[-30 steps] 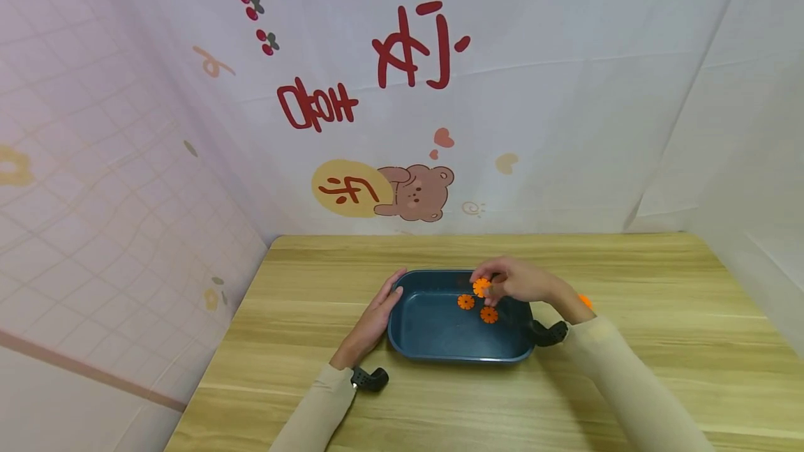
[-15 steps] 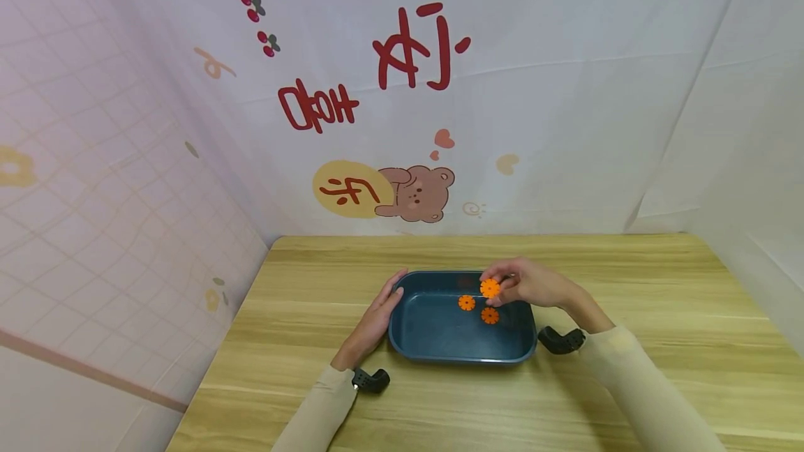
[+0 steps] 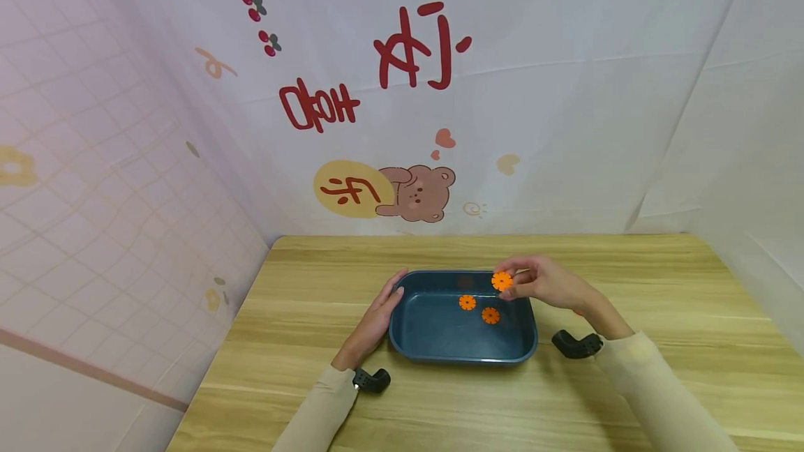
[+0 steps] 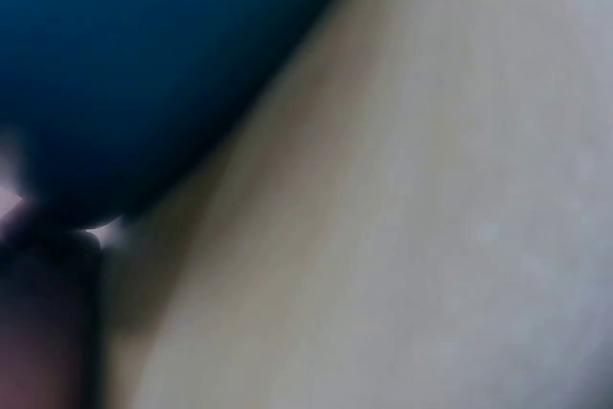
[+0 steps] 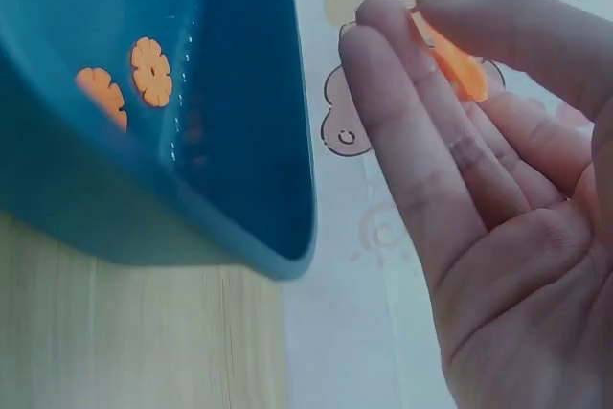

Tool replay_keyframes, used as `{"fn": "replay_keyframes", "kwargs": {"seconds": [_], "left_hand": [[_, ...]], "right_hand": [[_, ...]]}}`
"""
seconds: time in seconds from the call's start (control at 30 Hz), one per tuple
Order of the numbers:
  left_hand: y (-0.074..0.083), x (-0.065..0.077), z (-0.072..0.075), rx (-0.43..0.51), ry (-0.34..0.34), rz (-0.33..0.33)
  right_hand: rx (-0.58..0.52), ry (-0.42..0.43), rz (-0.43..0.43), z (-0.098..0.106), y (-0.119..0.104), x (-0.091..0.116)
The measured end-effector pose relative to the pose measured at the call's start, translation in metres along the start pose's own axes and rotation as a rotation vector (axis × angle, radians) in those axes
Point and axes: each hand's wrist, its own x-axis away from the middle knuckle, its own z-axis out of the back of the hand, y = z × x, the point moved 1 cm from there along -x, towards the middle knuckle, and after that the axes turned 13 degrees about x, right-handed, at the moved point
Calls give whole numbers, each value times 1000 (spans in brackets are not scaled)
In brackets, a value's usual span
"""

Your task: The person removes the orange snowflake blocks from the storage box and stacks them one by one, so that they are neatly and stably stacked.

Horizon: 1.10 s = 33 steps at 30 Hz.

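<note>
A dark blue rectangular tray (image 3: 461,356) stands on the table, with two orange notched plastic discs, one disc (image 3: 467,303) and another disc (image 3: 490,315), lying inside. My left hand (image 3: 372,323) holds the tray's left side, thumb at the rim and fingers along the outer wall. Over the back right corner, my right hand (image 3: 549,283) pinches a third orange notched disc (image 3: 502,281) between thumb and fingertips. The right wrist view shows this held disc (image 5: 460,66) nearly edge-on, partly hidden by the fingers. The left wrist view is blurred, showing the tray wall (image 4: 144,74) close up.
Part of an orange piece (image 3: 578,312) shows beside my right wrist, mostly hidden by it. The wood-grain table (image 3: 440,407) meets a white printed wall cloth (image 3: 565,159) behind the tray. Black camera mounts sit on both wrists.
My right hand has moved right and slightly up with the pinched disc, from above the tray's inside to its back right corner. The left hand and tray stay put.
</note>
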Motion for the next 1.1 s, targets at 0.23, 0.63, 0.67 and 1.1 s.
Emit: {"fn": "replay_keyframes", "kwargs": {"seconds": [0.23,0.63,0.67,1.1], "left_hand": [[1,0,0,-13,8,3],[0,-1,0,24,-1,-4],[0,-1,0,24,-1,-4],[2,0,-1,22,10,4]], "right_hand": [[6,69,113,8,6,14],[154,280,115,22,29,41],[173,300,98,23,31,44],[269,450,7,25,67,80]]}}
